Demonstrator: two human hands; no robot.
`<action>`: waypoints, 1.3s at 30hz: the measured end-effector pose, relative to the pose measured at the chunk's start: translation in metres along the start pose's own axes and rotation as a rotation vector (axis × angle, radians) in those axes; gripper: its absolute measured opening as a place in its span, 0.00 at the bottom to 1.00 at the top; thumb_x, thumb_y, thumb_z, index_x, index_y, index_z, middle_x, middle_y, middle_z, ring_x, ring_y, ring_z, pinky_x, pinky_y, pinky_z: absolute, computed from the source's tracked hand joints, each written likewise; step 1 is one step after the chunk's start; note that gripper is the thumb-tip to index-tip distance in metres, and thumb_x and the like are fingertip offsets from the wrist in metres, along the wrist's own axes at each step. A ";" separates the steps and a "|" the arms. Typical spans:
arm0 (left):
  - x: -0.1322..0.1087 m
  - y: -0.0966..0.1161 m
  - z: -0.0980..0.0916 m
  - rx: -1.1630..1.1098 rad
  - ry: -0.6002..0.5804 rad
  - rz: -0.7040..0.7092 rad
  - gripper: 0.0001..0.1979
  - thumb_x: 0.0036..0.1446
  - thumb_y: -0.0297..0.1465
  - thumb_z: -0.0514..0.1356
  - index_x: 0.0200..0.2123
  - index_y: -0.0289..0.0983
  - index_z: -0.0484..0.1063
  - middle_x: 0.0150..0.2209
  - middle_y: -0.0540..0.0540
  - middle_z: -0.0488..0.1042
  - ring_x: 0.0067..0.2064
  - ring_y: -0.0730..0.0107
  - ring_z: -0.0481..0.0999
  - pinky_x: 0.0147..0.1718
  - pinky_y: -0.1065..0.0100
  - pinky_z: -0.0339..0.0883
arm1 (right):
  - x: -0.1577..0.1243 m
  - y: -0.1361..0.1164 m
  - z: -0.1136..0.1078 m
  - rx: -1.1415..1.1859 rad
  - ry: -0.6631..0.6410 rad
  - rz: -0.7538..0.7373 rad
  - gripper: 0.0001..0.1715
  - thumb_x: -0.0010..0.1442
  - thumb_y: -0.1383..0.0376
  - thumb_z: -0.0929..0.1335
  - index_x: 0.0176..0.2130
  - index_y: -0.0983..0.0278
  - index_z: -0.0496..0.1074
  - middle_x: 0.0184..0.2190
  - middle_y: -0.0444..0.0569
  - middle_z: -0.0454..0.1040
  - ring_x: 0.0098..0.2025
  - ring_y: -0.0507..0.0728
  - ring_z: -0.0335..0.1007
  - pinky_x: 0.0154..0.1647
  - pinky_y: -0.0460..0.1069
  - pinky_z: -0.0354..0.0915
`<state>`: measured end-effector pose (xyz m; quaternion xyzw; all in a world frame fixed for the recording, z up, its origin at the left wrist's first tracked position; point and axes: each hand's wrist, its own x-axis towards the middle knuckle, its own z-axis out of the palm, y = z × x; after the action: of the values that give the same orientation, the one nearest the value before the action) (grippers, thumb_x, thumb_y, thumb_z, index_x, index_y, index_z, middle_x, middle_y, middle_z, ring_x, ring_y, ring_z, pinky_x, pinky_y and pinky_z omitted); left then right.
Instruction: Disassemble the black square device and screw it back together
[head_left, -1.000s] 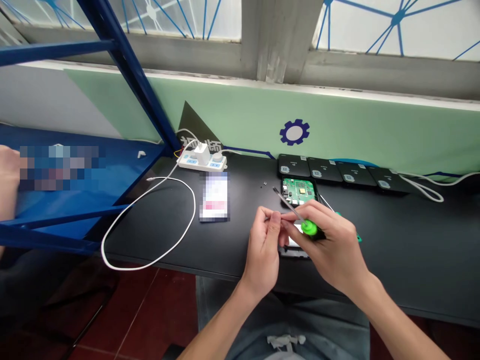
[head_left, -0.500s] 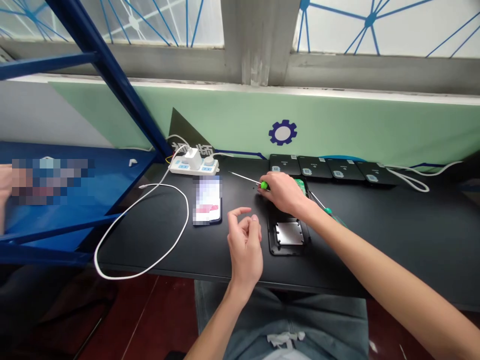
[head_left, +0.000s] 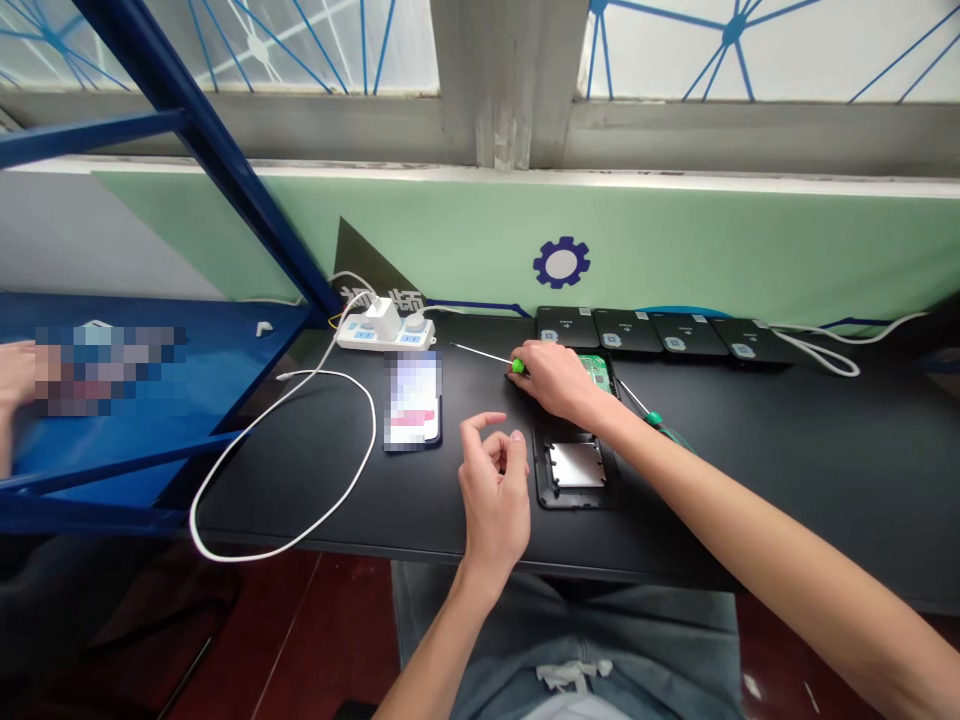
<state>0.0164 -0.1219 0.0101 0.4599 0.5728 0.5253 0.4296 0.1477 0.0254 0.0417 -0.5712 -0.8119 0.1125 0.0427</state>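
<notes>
My right hand (head_left: pixel 553 381) rests on the black table (head_left: pixel 787 450), closed on a thin screwdriver (head_left: pixel 495 357) with a green handle, its shaft pointing left. The hand covers part of a green circuit board (head_left: pixel 598 371). My left hand (head_left: pixel 492 483) hovers over the table's front edge with fingers loosely curled and apart, holding nothing that I can see. Just right of it lies an open black case half (head_left: pixel 574 466) with a silver metal plate inside. A second green-handled screwdriver (head_left: pixel 649 413) lies beside my right forearm.
Several closed black devices (head_left: pixel 649 331) line the back wall. A phone (head_left: pixel 412 401), a white power strip (head_left: pixel 385 331) and a looping white cable (head_left: pixel 300 455) lie to the left. A blue rack (head_left: pixel 150 400) stands at far left, with another person's hand (head_left: pixel 11 372) on it.
My right hand carried the screwdriver from in front of me up to the circuit board and set down there. My left hand let go of its pinch and opened. The case half is now uncovered.
</notes>
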 end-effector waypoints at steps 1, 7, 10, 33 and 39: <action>0.000 0.000 0.000 0.007 -0.006 0.003 0.10 0.75 0.39 0.60 0.54 0.42 0.67 0.25 0.59 0.68 0.28 0.67 0.68 0.30 0.67 0.59 | 0.000 0.000 -0.002 0.020 0.007 0.001 0.27 0.77 0.52 0.75 0.67 0.62 0.77 0.66 0.57 0.79 0.62 0.64 0.81 0.63 0.64 0.81; -0.002 0.004 -0.001 0.043 -0.035 0.020 0.09 0.75 0.37 0.60 0.53 0.43 0.68 0.25 0.58 0.69 0.29 0.66 0.69 0.33 0.67 0.61 | -0.021 0.011 -0.032 0.225 0.124 0.026 0.21 0.77 0.55 0.75 0.62 0.63 0.79 0.57 0.54 0.83 0.54 0.60 0.82 0.58 0.60 0.81; -0.003 0.003 -0.001 0.031 -0.031 0.009 0.07 0.73 0.34 0.60 0.52 0.43 0.68 0.26 0.58 0.71 0.29 0.66 0.72 0.34 0.67 0.64 | -0.048 0.023 -0.054 0.363 0.206 0.054 0.22 0.71 0.67 0.72 0.62 0.62 0.76 0.41 0.46 0.85 0.37 0.56 0.77 0.45 0.54 0.75; -0.008 -0.006 -0.015 0.556 -0.342 0.378 0.25 0.68 0.31 0.74 0.66 0.46 0.79 0.62 0.41 0.78 0.65 0.48 0.79 0.66 0.49 0.76 | -0.184 0.043 -0.093 0.526 0.280 -0.083 0.04 0.64 0.66 0.76 0.40 0.57 0.81 0.35 0.44 0.82 0.28 0.52 0.69 0.25 0.46 0.68; -0.007 -0.007 -0.015 0.571 -0.337 0.387 0.25 0.70 0.29 0.72 0.67 0.46 0.78 0.62 0.41 0.77 0.63 0.48 0.79 0.65 0.50 0.78 | -0.180 0.041 -0.093 0.460 0.278 -0.150 0.04 0.64 0.68 0.74 0.40 0.57 0.80 0.35 0.44 0.81 0.27 0.51 0.66 0.23 0.46 0.64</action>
<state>0.0030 -0.1320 0.0039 0.7407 0.5197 0.3330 0.2653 0.2654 -0.1173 0.1331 -0.4948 -0.7915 0.2108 0.2904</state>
